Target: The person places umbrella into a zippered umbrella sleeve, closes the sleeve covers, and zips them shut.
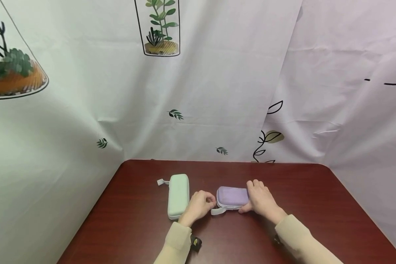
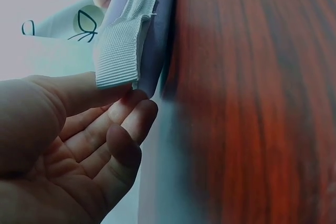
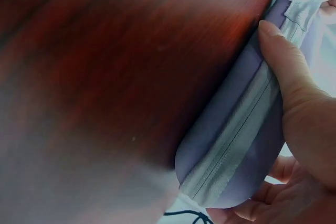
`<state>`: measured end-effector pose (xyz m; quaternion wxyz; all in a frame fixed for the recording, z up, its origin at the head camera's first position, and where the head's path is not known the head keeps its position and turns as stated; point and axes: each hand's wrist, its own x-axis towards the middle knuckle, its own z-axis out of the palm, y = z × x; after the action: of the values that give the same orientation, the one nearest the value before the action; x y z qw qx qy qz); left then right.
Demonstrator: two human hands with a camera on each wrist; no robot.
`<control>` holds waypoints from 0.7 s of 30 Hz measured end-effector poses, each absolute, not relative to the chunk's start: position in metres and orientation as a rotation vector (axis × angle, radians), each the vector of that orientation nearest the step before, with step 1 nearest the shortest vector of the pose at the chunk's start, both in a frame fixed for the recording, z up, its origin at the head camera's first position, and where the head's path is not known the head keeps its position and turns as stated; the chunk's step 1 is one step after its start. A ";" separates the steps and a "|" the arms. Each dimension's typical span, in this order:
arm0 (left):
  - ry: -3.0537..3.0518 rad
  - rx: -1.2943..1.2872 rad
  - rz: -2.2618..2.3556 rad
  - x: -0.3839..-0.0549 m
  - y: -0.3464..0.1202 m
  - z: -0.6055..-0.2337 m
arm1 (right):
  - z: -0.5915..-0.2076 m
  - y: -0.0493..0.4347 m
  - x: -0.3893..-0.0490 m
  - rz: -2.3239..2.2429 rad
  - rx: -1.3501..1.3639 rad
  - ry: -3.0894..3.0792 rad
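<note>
A purple zippered case (image 1: 232,196) lies on the table, its long side running left to right. My right hand (image 1: 261,198) grips its right end, thumb along the zippered front side and fingers around the back. At the left end, my left hand (image 1: 199,205) has thumb and forefinger brought together at the zipper, by the case's corner. A pale grey strap loop (image 2: 119,51) hangs from that end and covers the pinched fingertips in the left wrist view. The zipper (image 3: 239,132) looks closed along the stretch near my right thumb.
A mint green zippered case (image 1: 178,196) with a small wrist strap (image 1: 162,182) lies just left of my left hand. The dark red table (image 1: 145,234) ends at the back against a white printed curtain (image 1: 211,91), which also hangs along both sides.
</note>
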<state>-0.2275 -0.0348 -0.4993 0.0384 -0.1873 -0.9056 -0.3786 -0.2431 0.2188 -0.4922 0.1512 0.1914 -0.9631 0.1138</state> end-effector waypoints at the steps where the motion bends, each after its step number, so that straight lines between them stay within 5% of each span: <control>1: -2.776 -0.573 -1.157 -0.227 -0.035 -0.499 | -0.493 0.219 -0.243 0.340 0.542 -2.763; 12: -2.786 -0.542 -1.108 -0.227 -0.033 -0.500 | -0.495 0.221 -0.242 0.425 0.520 -2.763; 21: -2.779 -0.520 -1.150 -0.229 -0.032 -0.502 | -0.498 0.233 -0.260 0.633 0.830 -2.823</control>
<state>-0.2289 -0.0316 -0.5017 0.0447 -0.1701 -0.9096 -0.3766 -0.2596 0.2333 -0.4976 0.0655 0.2753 -0.9359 0.2100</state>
